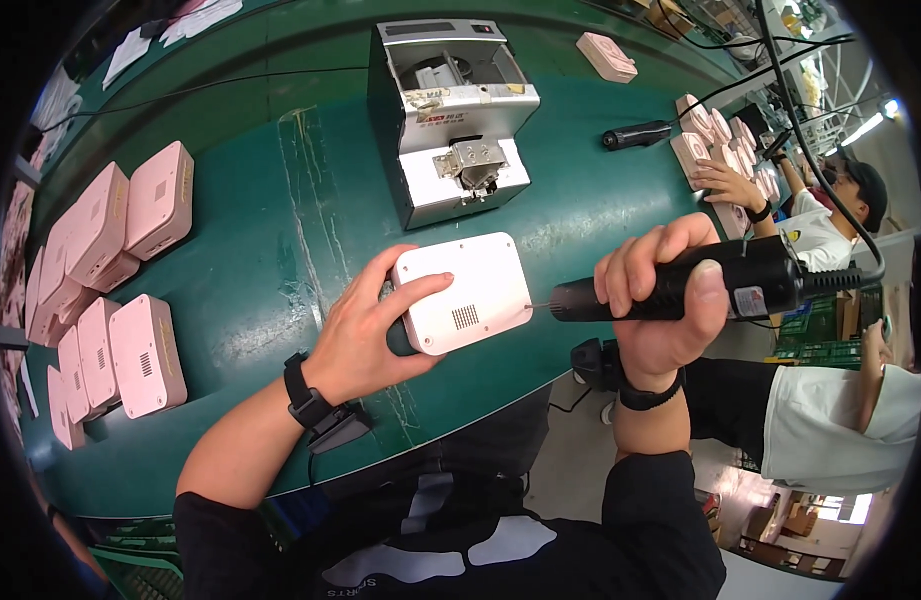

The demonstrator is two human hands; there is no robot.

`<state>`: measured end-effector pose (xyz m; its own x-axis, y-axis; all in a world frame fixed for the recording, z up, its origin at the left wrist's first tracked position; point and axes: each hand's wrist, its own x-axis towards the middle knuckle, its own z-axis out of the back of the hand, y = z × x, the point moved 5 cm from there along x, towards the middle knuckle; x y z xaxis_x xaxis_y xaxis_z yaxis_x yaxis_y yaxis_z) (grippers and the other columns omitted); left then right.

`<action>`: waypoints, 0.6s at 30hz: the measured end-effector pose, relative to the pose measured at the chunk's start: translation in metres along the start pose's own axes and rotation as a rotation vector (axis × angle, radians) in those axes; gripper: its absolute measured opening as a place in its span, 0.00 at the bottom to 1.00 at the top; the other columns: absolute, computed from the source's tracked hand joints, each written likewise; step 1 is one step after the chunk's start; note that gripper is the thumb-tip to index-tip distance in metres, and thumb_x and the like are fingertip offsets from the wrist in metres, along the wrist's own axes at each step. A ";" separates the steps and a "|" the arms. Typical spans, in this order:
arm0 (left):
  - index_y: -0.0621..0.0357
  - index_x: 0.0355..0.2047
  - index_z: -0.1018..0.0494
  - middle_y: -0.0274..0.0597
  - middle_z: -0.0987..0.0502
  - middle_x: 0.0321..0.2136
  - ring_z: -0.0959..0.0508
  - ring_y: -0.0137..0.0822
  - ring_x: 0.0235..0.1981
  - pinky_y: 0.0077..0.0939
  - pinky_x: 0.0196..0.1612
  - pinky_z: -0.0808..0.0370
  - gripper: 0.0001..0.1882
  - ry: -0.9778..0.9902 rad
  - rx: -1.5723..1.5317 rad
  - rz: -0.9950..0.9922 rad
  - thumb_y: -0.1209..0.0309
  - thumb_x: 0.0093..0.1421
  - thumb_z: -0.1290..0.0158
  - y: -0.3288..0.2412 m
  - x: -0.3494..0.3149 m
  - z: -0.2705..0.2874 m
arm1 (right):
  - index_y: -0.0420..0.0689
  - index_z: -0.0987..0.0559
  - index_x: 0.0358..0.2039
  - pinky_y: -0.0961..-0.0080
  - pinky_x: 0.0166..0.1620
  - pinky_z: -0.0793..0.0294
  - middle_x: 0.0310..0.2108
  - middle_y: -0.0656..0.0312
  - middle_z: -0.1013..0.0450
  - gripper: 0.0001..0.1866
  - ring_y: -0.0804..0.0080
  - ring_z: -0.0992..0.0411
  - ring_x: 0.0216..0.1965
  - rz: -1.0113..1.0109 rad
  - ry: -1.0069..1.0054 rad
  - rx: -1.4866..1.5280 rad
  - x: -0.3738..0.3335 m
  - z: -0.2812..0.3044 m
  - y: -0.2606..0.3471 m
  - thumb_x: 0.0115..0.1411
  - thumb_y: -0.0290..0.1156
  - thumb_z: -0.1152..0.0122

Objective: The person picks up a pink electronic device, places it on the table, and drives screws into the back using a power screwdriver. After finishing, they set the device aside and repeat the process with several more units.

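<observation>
Over the green bench [250, 260], near edge side, L hand [355, 340] comes up from lower left, forearm slanting up & to the right, black wrist strap [305, 402] on. Grip: clamped on the pale pink unit [475, 275], index laid flat across its vented face, thumb at the near edge, another finger round the far left corner. Unit sits approx. mid-bench, in front of the silver machine [460, 110], turned slightly, screw holes facing up; can't tell if it's resting on the bench or held just above

R hand [665, 300] is to the right of the unit, forearm nearly upright from the lower edge, wrist bent w/ a black band [652, 397] on. Grip: wrapped tight round the black elec. screwdriver [765, 270], fingers curled over the top, thumb along the near side. Tool's abt. horizontal, bit pointing left at the unit's lower R corner hole; can't tell if it's seated. Cord [830, 283] leaves the back end

Also: more pink units [150, 360] at L, another black tool [635, 135] lying far R, nr. a co-worker's hand [728, 187] on other pink pieces [692, 152]
</observation>
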<state>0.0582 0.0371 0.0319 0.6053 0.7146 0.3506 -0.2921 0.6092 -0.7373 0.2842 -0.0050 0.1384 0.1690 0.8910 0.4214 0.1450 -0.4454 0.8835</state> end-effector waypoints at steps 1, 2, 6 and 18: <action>0.42 0.55 0.28 0.49 0.36 0.57 0.28 0.53 0.53 0.40 0.53 0.26 0.40 0.000 -0.009 0.004 0.70 0.37 0.29 0.000 0.000 0.000 | 0.46 0.35 0.36 0.72 0.24 0.35 0.19 0.65 0.36 0.19 0.76 0.39 0.15 -0.008 -0.012 -0.022 0.000 -0.001 -0.001 0.65 0.50 0.53; 0.42 0.55 0.28 0.49 0.36 0.57 0.28 0.53 0.53 0.40 0.53 0.26 0.40 -0.006 0.000 -0.004 0.70 0.37 0.29 0.000 0.000 0.000 | 0.46 0.35 0.36 0.72 0.25 0.35 0.20 0.65 0.36 0.19 0.76 0.39 0.15 -0.011 -0.021 -0.042 0.002 -0.002 -0.001 0.65 0.50 0.53; 0.42 0.55 0.28 0.49 0.36 0.58 0.28 0.53 0.54 0.41 0.53 0.26 0.40 -0.020 0.020 -0.010 0.69 0.38 0.29 0.003 -0.003 0.003 | 0.45 0.34 0.38 0.71 0.25 0.34 0.20 0.64 0.36 0.19 0.75 0.39 0.15 -0.009 -0.032 0.027 0.011 -0.009 0.012 0.66 0.50 0.54; 0.44 0.55 0.28 0.50 0.37 0.59 0.27 0.52 0.54 0.40 0.55 0.27 0.38 0.015 -0.003 0.015 0.67 0.40 0.29 -0.003 -0.006 0.002 | 0.43 0.30 0.37 0.70 0.27 0.33 0.21 0.61 0.34 0.16 0.72 0.37 0.17 0.167 -0.047 -0.218 0.107 -0.059 -0.008 0.67 0.44 0.52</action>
<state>0.0537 0.0317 0.0326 0.6120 0.7185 0.3305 -0.2993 0.5972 -0.7442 0.2434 0.0989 0.1884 0.2184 0.7998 0.5592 -0.1005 -0.5515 0.8281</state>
